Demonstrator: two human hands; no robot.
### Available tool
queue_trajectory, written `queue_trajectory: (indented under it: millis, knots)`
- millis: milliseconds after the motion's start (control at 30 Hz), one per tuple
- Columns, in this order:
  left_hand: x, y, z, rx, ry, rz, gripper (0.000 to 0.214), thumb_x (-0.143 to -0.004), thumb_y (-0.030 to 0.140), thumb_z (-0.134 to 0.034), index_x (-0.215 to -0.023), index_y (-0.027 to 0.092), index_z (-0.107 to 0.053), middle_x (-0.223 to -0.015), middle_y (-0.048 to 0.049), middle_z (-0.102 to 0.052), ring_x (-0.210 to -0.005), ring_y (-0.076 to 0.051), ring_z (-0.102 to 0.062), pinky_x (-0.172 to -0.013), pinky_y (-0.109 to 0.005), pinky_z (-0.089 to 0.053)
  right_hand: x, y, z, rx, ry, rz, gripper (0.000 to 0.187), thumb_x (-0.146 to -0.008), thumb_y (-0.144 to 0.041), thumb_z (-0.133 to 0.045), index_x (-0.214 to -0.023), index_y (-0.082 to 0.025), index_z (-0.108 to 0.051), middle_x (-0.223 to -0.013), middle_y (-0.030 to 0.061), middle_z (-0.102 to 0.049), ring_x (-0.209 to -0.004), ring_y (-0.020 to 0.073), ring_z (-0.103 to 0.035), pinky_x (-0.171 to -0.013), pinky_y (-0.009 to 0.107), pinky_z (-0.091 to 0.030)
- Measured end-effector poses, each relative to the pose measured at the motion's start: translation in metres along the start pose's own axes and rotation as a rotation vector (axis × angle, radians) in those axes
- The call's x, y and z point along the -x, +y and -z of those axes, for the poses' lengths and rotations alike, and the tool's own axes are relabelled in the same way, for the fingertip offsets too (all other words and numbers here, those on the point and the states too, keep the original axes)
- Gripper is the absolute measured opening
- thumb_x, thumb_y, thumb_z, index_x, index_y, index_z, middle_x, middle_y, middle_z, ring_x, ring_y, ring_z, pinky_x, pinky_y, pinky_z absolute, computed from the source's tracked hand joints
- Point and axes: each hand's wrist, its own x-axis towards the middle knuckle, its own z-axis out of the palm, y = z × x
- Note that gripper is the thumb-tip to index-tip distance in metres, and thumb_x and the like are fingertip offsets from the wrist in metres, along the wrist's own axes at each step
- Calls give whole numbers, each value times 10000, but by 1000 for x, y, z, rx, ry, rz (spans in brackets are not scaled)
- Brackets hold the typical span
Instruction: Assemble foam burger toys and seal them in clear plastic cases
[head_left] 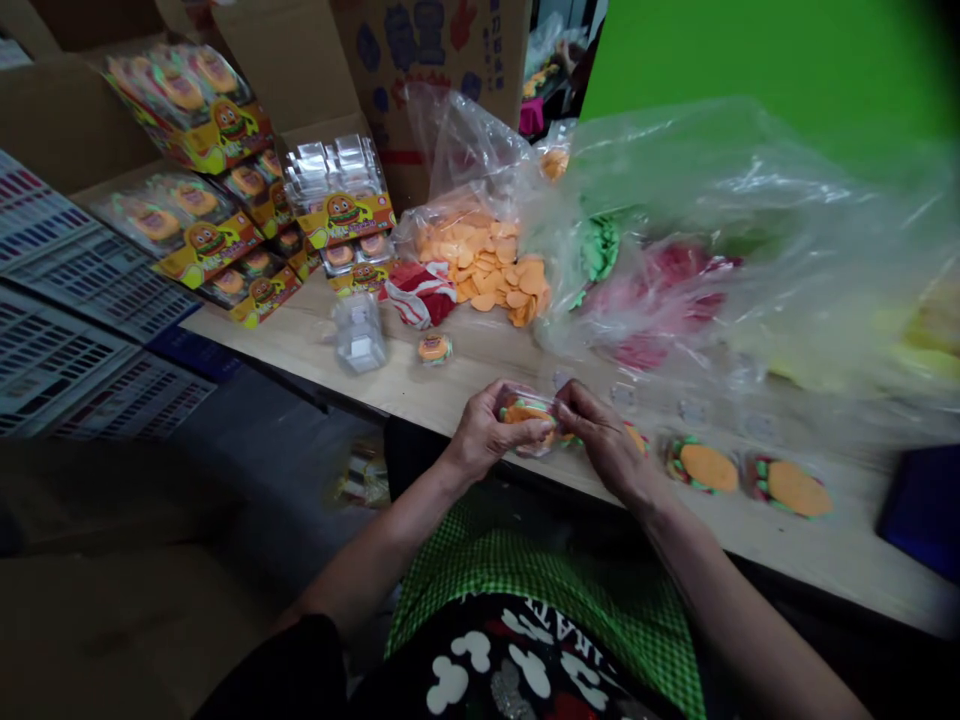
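Above the table's front edge, my left hand (487, 430) is wrapped round a clear plastic case (531, 392) with a toy burger (525, 412) inside. My right hand (604, 432) pinches the right end of the same case between thumb and fingers. Whether the lid is fully closed I cannot tell. To the right, several toy burgers, among them one burger (705, 467) and another burger (795, 487), lie in a row along the edge. A small wrapped burger (434, 348) sits beyond my left hand, beside a stack of clear trays (359, 335).
Display boxes of burgers (210, 240) are stacked at the back left near cardboard cartons (442, 60). Plastic bags hold orange pieces (484, 255), green pieces (600, 245) and dark pink pieces (675, 290). A blue bin (922, 510) stands at the right; crates (82, 300) are at the left.
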Motion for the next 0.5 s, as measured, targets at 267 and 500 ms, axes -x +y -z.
queue_trajectory:
  millis: [267, 500]
  knots:
    - [-5, 3, -23, 112, 207, -139, 550, -572, 350, -912, -986, 174, -595, -862, 3, -674, -705, -105, -615, -673, -230, -526, 28, 4, -28, -149, 192, 37, 384, -938, -584, -464, -761, -243, -466, -702, -13, -436, -652, 170, -408, -617, 295, -384]
    - [1, -2, -28, -154, 157, -229, 466, -687, 372, -844, -1031, 196, -584, -952, -29, -680, -785, -143, -637, -737, -280, -537, 12, -3, -3, -112, 130, -33, 365, -948, -551, -433, -848, -225, -564, -798, 17, -570, -750, 182, -530, -683, 296, -447]
